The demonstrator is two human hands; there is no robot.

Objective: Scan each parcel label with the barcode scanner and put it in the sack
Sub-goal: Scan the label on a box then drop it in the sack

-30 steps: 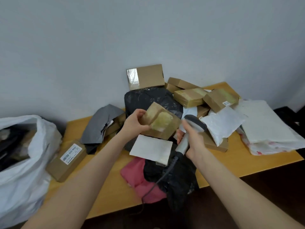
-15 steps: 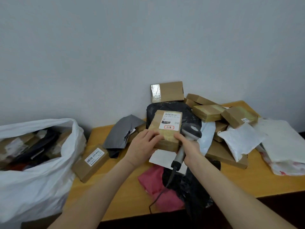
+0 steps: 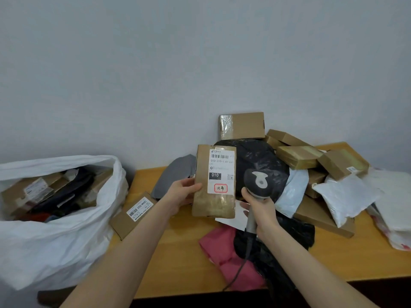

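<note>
Your left hand (image 3: 182,194) grips the flat brown cardboard parcel (image 3: 214,185) upright by its left edge, with its white label (image 3: 221,171) facing you, above the yellow wooden table (image 3: 178,252). Your right hand (image 3: 261,210) is wrapped round the handle of the grey barcode scanner (image 3: 258,183), just right of the parcel. A bulging black plastic bag (image 3: 262,156) and stacked brown boxes (image 3: 298,156) crowd behind. A small labelled brown box (image 3: 133,214) lies between the parcel and the open white plastic sack (image 3: 55,236).

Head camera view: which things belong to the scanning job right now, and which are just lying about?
In the job: brown parcel held by the left hand; barcode scanner gripped by the right hand; white sack.
Lying about: labelled box beside the sack; pink bag; black bag; stacked cardboard boxes; white mailer.
</note>
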